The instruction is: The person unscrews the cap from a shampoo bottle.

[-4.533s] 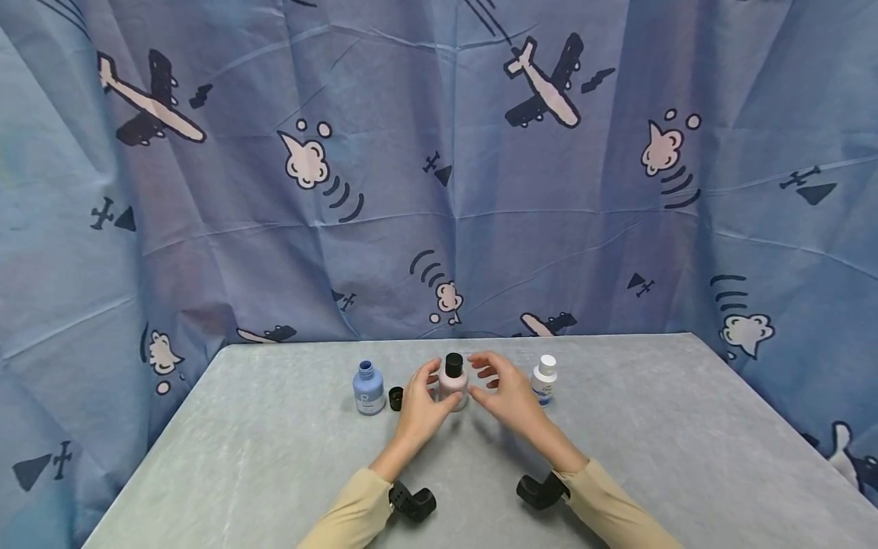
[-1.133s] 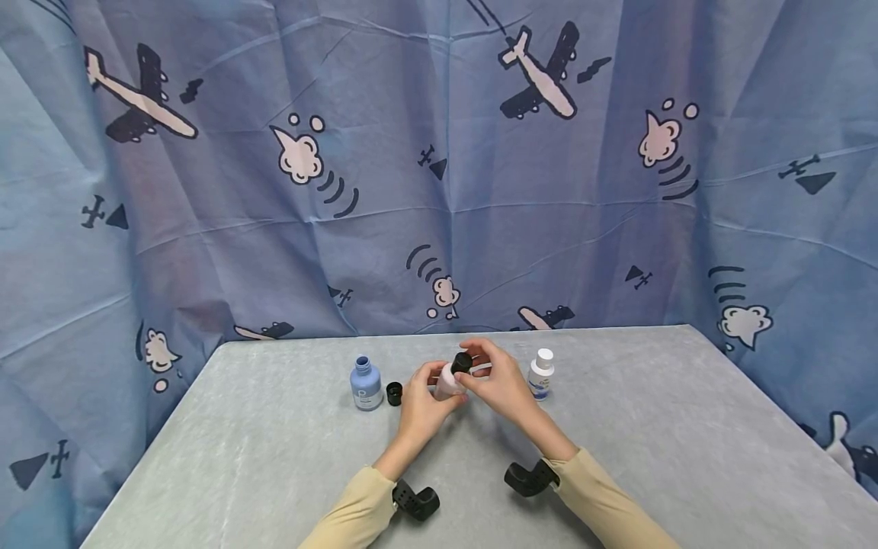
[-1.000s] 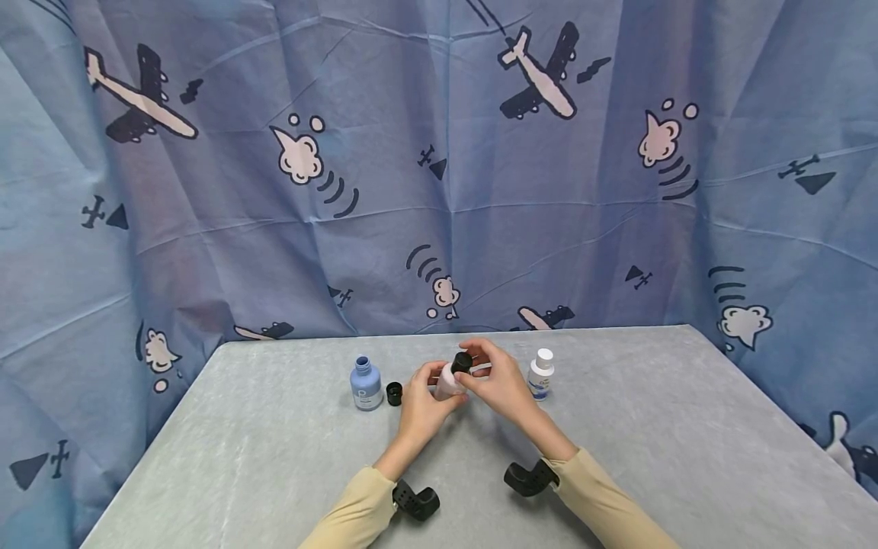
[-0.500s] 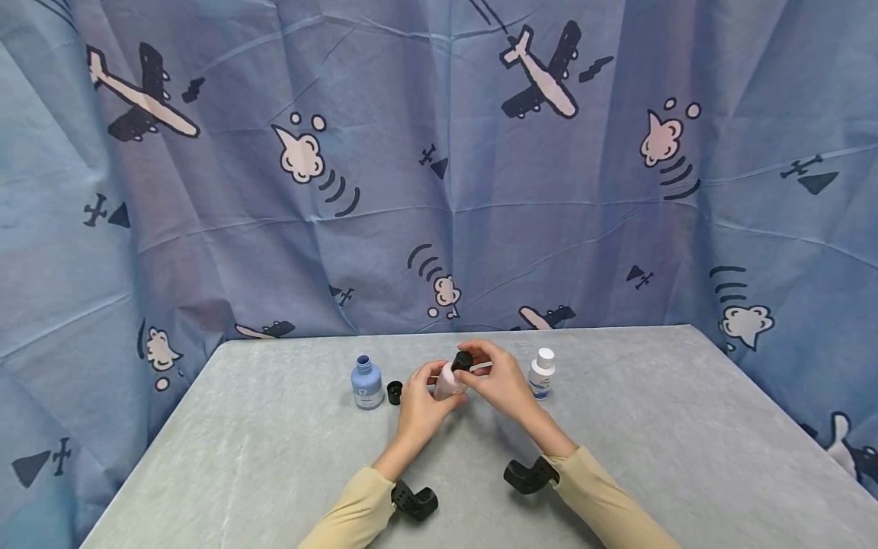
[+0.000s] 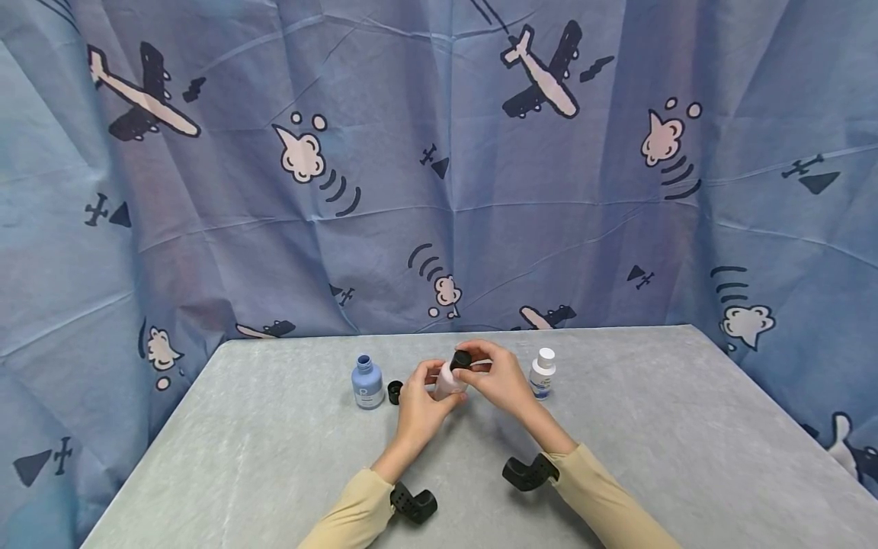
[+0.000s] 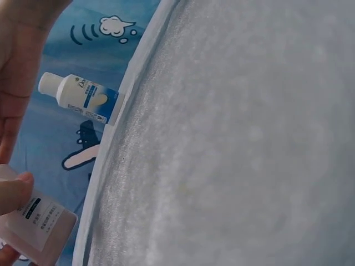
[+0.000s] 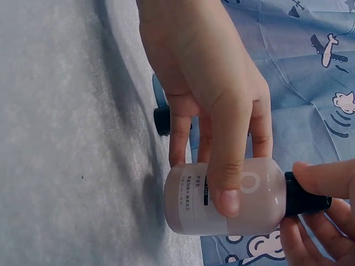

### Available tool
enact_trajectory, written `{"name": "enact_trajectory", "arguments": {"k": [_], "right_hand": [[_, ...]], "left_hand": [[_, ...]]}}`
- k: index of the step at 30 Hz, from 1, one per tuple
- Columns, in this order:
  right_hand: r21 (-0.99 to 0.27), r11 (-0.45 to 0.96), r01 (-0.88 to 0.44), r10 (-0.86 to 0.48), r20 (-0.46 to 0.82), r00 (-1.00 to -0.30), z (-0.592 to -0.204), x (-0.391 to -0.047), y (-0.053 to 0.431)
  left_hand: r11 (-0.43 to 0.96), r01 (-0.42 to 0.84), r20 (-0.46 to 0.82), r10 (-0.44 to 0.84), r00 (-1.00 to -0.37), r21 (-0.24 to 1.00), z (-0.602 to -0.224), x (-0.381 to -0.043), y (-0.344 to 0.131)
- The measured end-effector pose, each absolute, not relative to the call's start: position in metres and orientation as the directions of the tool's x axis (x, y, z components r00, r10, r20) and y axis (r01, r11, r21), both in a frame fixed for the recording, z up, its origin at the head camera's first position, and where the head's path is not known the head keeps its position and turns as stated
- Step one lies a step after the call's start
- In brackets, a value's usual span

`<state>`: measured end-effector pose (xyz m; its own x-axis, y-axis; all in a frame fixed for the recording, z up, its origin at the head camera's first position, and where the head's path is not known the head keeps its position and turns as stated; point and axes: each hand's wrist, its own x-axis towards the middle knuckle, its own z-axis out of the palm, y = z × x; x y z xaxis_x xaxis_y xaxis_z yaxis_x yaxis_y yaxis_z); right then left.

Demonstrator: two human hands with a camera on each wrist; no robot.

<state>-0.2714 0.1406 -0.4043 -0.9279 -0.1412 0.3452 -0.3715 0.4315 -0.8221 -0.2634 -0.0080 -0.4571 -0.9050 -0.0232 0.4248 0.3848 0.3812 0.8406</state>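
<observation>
My left hand (image 5: 420, 404) grips a pale pink bottle (image 7: 260, 194) round its body, thumb on the label side. The bottle leans to the right in the head view. With thumb and fingers, my right hand (image 5: 502, 381) pinches the black cap (image 5: 461, 360) on the bottle's neck. In the left wrist view, the lower body and printed label of the pink bottle (image 6: 50, 227) show beside the thumb. Just left of the left hand, a loose black cap (image 5: 394, 393) lies on the table, and beyond it stands a blue bottle (image 5: 367, 387) with an uncovered neck.
A small white bottle (image 5: 542, 375) with a white cap and blue label stands to the right of the right hand. The grey table (image 5: 274, 473) ends at a blue curtain (image 5: 384, 152) printed with aeroplanes. Black bands sit on both wrists.
Since the oldest frame, my right hand has come in from beside the bottle to pinch its cap, and the bottle has gone from upright to tilted right. Over the last second almost nothing moved.
</observation>
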Motion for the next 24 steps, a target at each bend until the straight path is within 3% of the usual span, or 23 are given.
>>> {"name": "enact_trajectory", "arguments": {"k": [24], "right_hand": [[-0.820,0.342,-0.459,-0.276,0.379,-0.883,-0.4035,-0.2717,0.1496]], "left_hand": [[0.373,0.423,0.420,0.096,-0.903,0.825,-0.4554,-0.2601,-0.0121]]}}
